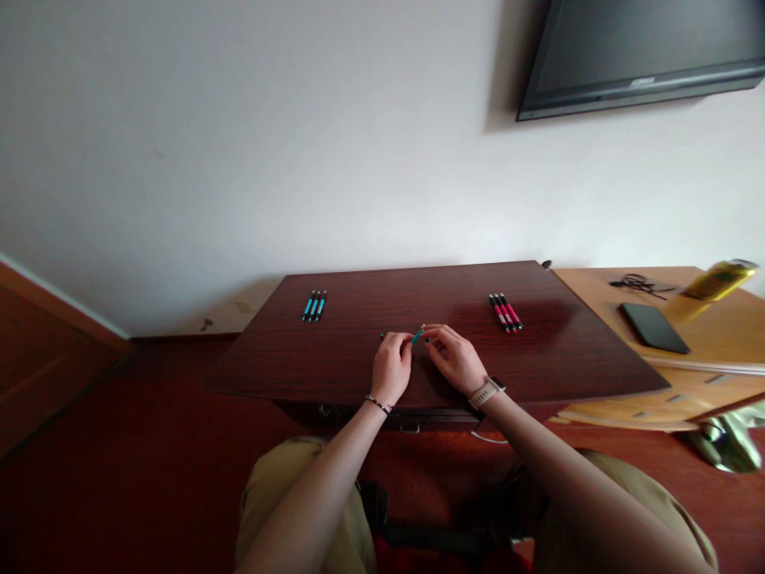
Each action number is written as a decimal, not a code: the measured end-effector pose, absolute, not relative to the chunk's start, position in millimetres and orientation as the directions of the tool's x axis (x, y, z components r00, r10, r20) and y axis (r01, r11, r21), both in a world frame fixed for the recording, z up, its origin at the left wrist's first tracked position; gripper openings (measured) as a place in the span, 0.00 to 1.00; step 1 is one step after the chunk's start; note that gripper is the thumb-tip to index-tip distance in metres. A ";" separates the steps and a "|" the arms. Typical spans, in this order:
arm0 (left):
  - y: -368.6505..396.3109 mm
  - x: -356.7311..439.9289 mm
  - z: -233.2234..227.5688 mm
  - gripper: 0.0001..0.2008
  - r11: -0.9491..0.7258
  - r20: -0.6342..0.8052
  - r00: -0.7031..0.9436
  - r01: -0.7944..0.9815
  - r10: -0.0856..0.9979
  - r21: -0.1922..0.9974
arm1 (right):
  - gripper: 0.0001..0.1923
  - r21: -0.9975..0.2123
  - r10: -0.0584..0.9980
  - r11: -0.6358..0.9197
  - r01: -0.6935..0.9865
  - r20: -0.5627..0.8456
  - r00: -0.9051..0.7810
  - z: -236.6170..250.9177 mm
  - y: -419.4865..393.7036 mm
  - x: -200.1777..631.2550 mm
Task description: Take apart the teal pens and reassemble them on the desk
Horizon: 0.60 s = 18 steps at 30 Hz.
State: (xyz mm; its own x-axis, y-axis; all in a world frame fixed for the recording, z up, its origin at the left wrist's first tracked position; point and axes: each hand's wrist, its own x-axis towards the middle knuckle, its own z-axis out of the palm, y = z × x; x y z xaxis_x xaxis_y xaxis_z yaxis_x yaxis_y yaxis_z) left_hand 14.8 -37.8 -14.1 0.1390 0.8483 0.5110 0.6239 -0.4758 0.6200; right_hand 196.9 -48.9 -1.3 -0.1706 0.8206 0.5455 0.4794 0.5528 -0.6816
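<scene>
Over the middle of the dark wooden desk (352,375), a blue pen (417,336) is held at a slant between my two hands. Closed around its lower part is my left hand (393,365), which hides much of the barrel. My right hand (455,357) has its fingertips at the pen's upper end, thumb and fingers bent around it. A small dark tip pokes out just left of my left hand; what it belongs to is hidden. Blue pens (314,306) lie side by side at the desk's left. Several pink-and-black pens (505,312) lie in a row at the right.
Right of the desk, a lighter wooden cabinet (598,291) bears a black phone (653,327), a tangled dark cable (639,284) and a yellow can (720,279). A television (645,56) hangs on the wall above. A shoe (732,442) is on the floor at right.
</scene>
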 end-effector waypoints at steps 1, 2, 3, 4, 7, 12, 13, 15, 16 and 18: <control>-37.8 14.8 -14.2 0.10 -0.476 0.513 0.137 0.622 0.848 0.621 | 0.11 -0.678 0.817 0.559 0.478 0.548 -0.177 -0.9 -49.2 196.8; -37.9 14.7 -14.2 0.10 -0.476 0.513 0.136 0.622 0.847 0.622 | 0.11 -0.673 0.814 0.563 0.479 0.552 -0.181 -0.7 -49.4 196.6; -37.9 14.6 -14.0 0.10 -0.475 0.513 0.134 0.622 0.848 0.622 | 0.11 -0.668 0.810 0.568 0.481 0.556 -0.184 -0.7 -49.5 196.5; -38.1 14.6 -13.6 0.09 -0.474 0.513 0.132 0.622 0.848 0.623 | 0.11 -0.663 0.807 0.572 0.483 0.560 -0.187 -0.8 -49.5 196.4; -38.4 14.6 -12.4 0.10 -0.469 0.508 0.129 0.618 0.852 0.631 | 0.12 -0.657 0.804 0.576 0.487 0.563 -0.192 -0.9 -49.7 196.3; -37.3 14.3 -13.9 0.09 -0.464 0.504 0.123 0.614 0.855 0.638 | 0.12 -0.670 0.830 0.545 0.505 0.518 -0.208 -0.5 -50.8 196.2; -36.9 14.2 -14.5 0.09 -0.463 0.504 0.121 0.614 0.855 0.639 | 0.12 -0.668 0.831 0.543 0.508 0.513 -0.214 -0.6 -50.9 196.1; -36.4 13.9 -15.5 0.10 -0.461 0.502 0.118 0.613 0.857 0.642 | 0.12 -0.659 0.828 0.549 0.514 0.513 -0.227 -1.1 -51.2 195.8; -36.2 13.8 -15.7 0.10 -0.459 0.500 0.117 0.613 0.858 0.644 | 0.12 -0.654 0.827 0.552 0.518 0.512 -0.234 -1.4 -51.3 195.7; -36.1 13.6 -15.7 0.10 -0.453 0.494 0.116 0.615 0.862 0.646 | 0.12 -0.646 0.829 0.549 0.530 0.502 -0.247 -2.1 -51.4 195.4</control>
State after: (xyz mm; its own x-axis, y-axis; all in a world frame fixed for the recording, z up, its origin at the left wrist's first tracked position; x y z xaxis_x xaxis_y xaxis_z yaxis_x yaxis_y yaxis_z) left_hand 13.6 -36.1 -15.7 0.1158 0.8617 0.4940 0.6145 -0.4528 0.6460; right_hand 195.4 -51.4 -2.1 -0.2472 0.8288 0.5020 0.5300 0.5494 -0.6459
